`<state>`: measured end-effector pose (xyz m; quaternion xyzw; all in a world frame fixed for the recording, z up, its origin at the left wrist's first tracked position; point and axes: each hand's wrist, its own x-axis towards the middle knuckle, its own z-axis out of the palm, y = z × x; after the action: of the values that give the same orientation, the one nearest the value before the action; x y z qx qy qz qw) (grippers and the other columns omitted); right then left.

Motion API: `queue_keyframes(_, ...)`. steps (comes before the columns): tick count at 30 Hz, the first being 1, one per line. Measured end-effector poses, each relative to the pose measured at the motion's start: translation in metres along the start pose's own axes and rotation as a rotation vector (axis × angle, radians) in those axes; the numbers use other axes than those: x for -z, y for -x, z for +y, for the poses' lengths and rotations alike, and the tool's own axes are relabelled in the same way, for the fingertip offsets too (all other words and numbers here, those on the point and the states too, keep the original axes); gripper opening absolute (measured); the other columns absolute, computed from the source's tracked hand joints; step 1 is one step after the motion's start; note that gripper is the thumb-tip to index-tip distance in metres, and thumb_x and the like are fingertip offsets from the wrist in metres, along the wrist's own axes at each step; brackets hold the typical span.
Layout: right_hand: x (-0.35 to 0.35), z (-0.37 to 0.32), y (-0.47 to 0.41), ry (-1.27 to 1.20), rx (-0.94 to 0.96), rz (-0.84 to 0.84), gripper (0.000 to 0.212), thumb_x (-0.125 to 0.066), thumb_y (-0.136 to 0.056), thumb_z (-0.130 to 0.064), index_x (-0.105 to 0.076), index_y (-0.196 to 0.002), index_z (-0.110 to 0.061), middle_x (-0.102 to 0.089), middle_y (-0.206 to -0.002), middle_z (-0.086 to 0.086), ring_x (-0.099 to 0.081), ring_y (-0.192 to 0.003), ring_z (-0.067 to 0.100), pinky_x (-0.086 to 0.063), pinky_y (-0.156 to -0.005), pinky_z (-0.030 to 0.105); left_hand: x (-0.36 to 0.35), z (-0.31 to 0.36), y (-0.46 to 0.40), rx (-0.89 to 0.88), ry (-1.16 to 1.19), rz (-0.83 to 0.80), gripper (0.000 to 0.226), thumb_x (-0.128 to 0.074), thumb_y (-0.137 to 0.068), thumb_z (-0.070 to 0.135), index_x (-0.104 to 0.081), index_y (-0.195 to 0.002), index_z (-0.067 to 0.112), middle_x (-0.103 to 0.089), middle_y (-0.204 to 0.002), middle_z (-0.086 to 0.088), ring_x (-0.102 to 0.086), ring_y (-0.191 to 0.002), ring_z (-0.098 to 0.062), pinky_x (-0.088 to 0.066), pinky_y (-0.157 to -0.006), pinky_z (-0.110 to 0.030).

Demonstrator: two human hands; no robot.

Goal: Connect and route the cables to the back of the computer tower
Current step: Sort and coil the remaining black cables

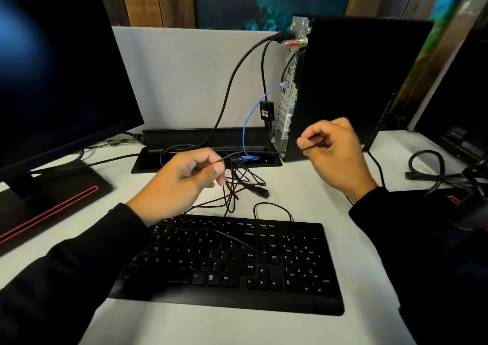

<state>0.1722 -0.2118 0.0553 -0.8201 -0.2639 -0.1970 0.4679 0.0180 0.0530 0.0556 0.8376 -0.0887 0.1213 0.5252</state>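
Left hand (184, 175) and right hand (334, 149) each pinch, fingers curled, the same thin black cable (261, 153) stretched between them above a tangle of black cords (237, 186) on the white desk (303, 191), behind the black keyboard (237, 262) and left of the upright black computer tower (364, 85).

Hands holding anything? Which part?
Both pinch one thin black cable mid-run: left hand near the tangle, right hand further along. No plug held.
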Motion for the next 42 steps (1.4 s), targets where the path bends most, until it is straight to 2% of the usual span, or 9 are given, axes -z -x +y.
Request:
queue_keyframes(5,-0.018,-0.003,0.018,0.022,0.008,-0.302,0.010,-0.082,-0.085,-0.028,-0.073,-0.087,-0.024,-0.056,-0.104,-0.001,-0.063,-0.089,0.004,-0.051,-0.080,0.017,-0.018,0.013,0.000,-0.009,0.291,0.100,0.019,-0.060,-0.094,0.022,-0.072,-0.100,0.009,-0.070,-0.079,-0.012,-0.067,-0.077,-0.023,-0.059,-0.074,-0.035)
queue_keyframes(10,-0.013,0.001,0.023,-0.138,0.057,-0.341,0.051,-0.064,-0.089,-0.063,-0.071,-0.079,-0.014,-0.060,-0.109,-0.001,-0.063,-0.099,0.004,-0.046,-0.084,0.014,-0.011,0.015,-0.004,-0.009,0.398,0.183,0.015,-0.064,-0.088,0.022,-0.074,-0.097,0.015,-0.068,-0.073,-0.006,-0.067,-0.084,-0.027,-0.057,-0.083,-0.036)
queue_keyframes(14,-0.003,0.023,0.024,-0.205,0.107,-0.190,0.075,-0.055,-0.093,-0.067,-0.074,-0.079,0.004,-0.066,-0.104,-0.003,-0.067,-0.095,0.020,-0.057,-0.085,0.039,0.003,0.004,-0.008,0.018,0.305,0.265,0.012,-0.067,-0.088,0.022,-0.078,-0.084,0.023,-0.071,-0.080,-0.007,-0.067,-0.081,-0.023,-0.053,-0.084,-0.035)
queue_keyframes(20,-0.001,0.043,0.018,0.014,-0.047,0.030,0.057,-0.061,-0.087,-0.058,-0.065,-0.061,-0.008,-0.061,-0.095,0.001,-0.059,-0.083,0.014,-0.041,-0.071,0.008,0.008,-0.003,-0.006,0.115,0.106,0.143,0.029,-0.063,-0.099,0.034,-0.070,-0.078,0.015,-0.038,-0.055,-0.005,-0.036,-0.049,-0.016,-0.041,-0.056,-0.029)
queue_keyframes(23,0.000,0.047,0.019,0.100,-0.141,0.022,0.045,-0.068,-0.085,-0.053,-0.068,-0.069,-0.011,-0.055,-0.109,0.000,-0.055,-0.091,0.004,-0.035,-0.078,-0.001,0.009,0.009,-0.004,0.128,0.187,0.065,0.030,-0.061,-0.099,0.032,-0.069,-0.078,0.014,-0.029,-0.062,-0.010,-0.026,-0.053,-0.017,-0.030,-0.054,-0.025)
queue_keyframes(26,-0.006,0.037,0.021,0.051,-0.118,-0.058,0.015,-0.081,-0.087,-0.024,-0.071,-0.093,-0.014,-0.046,-0.124,0.001,-0.061,-0.094,0.001,-0.043,-0.084,0.003,-0.013,0.023,0.006,0.044,0.134,-0.138,0.023,-0.058,-0.099,0.022,-0.073,-0.087,0.009,-0.056,-0.064,-0.007,-0.052,-0.060,-0.015,-0.045,-0.062,-0.025)
queue_keyframes(30,-0.016,0.012,0.016,-0.041,-0.170,-0.240,0.075,-0.073,-0.083,0.007,-0.047,-0.148,-0.021,-0.047,-0.142,0.004,-0.069,-0.108,0.014,-0.057,-0.082,0.016,-0.051,0.027,0.021,-0.019,-0.079,-0.437,0.018,-0.062,-0.101,0.021,-0.074,-0.093,0.011,-0.075,-0.086,-0.002,-0.069,-0.085,-0.009,-0.052,-0.084,-0.023)
queue_keyframes(35,-0.013,-0.011,0.014,0.275,-0.360,-0.407,0.018,-0.069,-0.094,-0.026,-0.073,-0.110,-0.018,-0.070,-0.088,-0.004,-0.067,-0.082,0.013,-0.052,-0.075,0.026,-0.060,0.015,0.023,-0.020,-0.282,-0.245,0.015,-0.062,-0.101,0.027,-0.068,-0.087,0.027,-0.072,-0.079,0.009,-0.069,-0.080,-0.007,-0.055,-0.080,-0.031)
queue_keyframes(42,-0.007,-0.052,0.023,-0.725,-0.822,-0.649,0.051,-0.054,-0.101,-0.044,-0.064,-0.124,0.000,-0.074,-0.103,0.025,-0.075,-0.094,0.036,-0.060,-0.083,0.046,-0.069,0.004,0.026,-0.047,-0.344,-0.066,0.017,-0.064,-0.100,0.025,-0.069,-0.084,0.025,-0.069,-0.071,0.012,-0.066,-0.072,-0.006,-0.053,-0.075,-0.027)
